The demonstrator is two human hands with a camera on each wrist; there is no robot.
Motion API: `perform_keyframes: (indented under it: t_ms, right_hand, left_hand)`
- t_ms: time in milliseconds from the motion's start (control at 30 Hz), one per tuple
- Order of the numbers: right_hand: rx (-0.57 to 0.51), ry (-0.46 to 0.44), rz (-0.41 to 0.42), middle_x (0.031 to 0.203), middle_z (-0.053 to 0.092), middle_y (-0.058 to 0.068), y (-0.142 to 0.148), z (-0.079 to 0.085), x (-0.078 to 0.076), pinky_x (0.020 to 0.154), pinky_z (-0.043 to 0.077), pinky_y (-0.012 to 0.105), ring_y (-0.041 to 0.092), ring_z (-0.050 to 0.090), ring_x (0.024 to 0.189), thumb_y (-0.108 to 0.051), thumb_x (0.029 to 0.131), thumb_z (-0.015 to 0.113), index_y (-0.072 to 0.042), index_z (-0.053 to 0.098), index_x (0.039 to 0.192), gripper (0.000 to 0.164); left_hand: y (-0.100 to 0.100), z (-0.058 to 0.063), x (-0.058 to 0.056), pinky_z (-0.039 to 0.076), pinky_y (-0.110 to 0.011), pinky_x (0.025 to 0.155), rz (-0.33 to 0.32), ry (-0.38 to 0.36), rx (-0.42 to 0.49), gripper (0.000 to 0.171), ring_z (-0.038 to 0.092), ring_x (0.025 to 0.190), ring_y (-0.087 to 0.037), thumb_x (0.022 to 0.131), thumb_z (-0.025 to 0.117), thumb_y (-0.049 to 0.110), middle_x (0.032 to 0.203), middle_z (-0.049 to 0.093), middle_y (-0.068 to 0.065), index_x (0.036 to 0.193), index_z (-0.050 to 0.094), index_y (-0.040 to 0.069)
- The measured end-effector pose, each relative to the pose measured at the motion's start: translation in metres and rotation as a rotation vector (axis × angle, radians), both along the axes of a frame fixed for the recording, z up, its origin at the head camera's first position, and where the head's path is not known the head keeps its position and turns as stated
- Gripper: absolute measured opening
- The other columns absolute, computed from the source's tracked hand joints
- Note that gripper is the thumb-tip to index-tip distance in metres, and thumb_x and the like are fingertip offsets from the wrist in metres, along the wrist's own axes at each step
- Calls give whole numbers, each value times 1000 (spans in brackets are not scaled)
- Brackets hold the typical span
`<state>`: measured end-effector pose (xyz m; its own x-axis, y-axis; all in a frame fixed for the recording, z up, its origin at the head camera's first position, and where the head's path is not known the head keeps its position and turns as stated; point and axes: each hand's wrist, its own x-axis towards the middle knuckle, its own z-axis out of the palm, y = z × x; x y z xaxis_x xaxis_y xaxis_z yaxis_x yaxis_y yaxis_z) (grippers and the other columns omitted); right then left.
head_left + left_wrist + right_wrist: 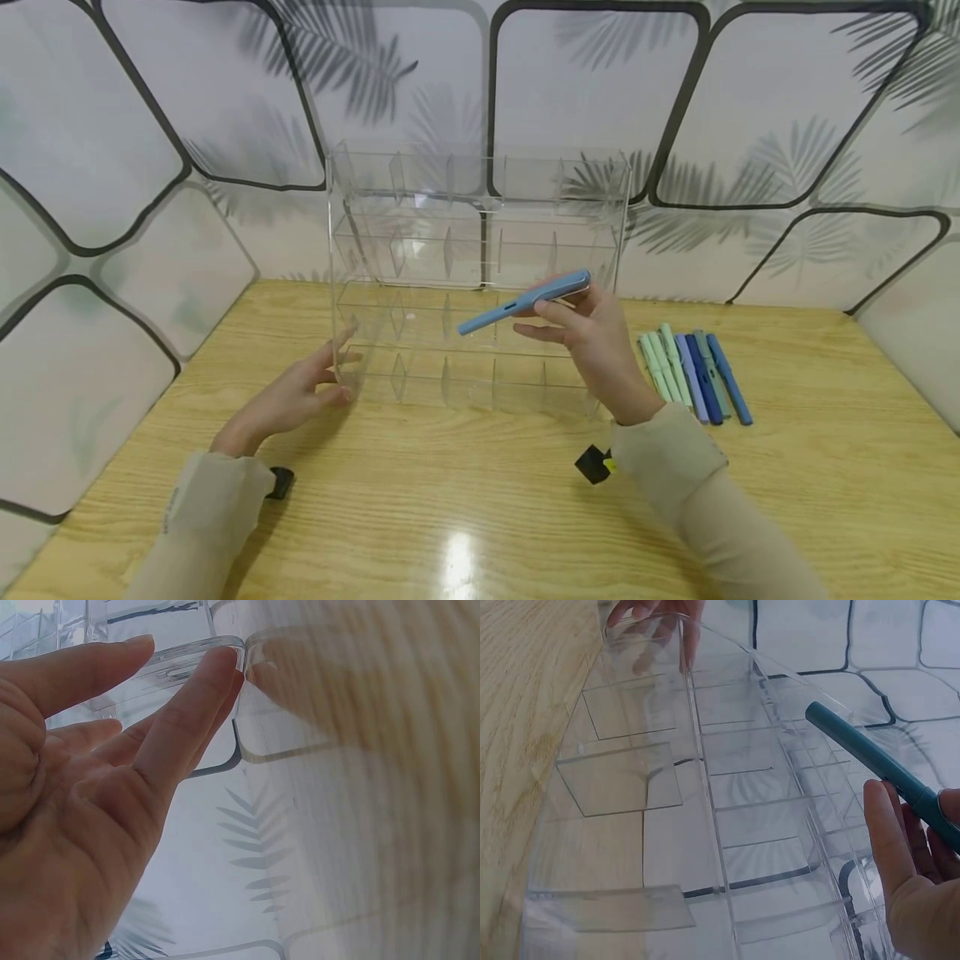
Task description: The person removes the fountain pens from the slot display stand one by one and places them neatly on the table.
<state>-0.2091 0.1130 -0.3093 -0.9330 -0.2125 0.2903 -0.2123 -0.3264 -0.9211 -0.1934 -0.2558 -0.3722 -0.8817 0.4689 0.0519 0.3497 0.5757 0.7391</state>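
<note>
A blue capped pen [525,302] is pinched by my right hand [600,342] in front of the rack's right half; in the right wrist view the pen [870,761] looks teal. The clear acrylic rack [446,379] stands upright, with several tiers split by thin dividers, and I see nothing in its compartments. My left hand [296,396] touches the rack's lower left side with extended fingers. In the left wrist view, the fingertips of the left hand [97,802] rest against the clear edge, thumb apart.
Several pens [693,375] in light green, lilac and blues lie side by side on the wooden table [420,517], right of the rack. Behind the rack rises a patterned backdrop [585,100] with leaf prints. A small black object [594,464] hangs by the right cuff.
</note>
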Motion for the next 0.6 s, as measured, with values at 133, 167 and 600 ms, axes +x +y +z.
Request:
perform_keyframes:
  t_ms: [133, 167, 600]
  right_hand:
    - [-10, 18, -20, 102, 66, 10, 11, 3, 0, 89, 56, 50, 24, 70, 98, 9, 99, 54, -6, 62, 102, 17]
    - [-12, 25, -25, 102, 67, 10, 14, 3, 0, 89, 56, 51, 24, 70, 98, 9, 99, 55, -6, 62, 102, 17]
    - [-85, 58, -68, 103, 67, 11, 50, 11, 4, 89, 56, 49, 26, 71, 98, 5, 100, 60, -5, 64, 101, 11]
  left_hand:
    - [0, 1, 1, 54, -57, 88, -4, 5, -4, 85, 58, 116, -52, 100, 60, -2, 148, 38, -40, 163, 3, 5]
    - [0, 1, 1, 54, -57, 89, -7, 8, -4, 85, 58, 116, -52, 100, 60, -2, 148, 38, -40, 163, 3, 4]
    - [1, 0, 0, 52, -59, 90, -9, 6, -8, 86, 57, 116, -52, 99, 59, -4, 147, 38, -40, 163, 2, 5]
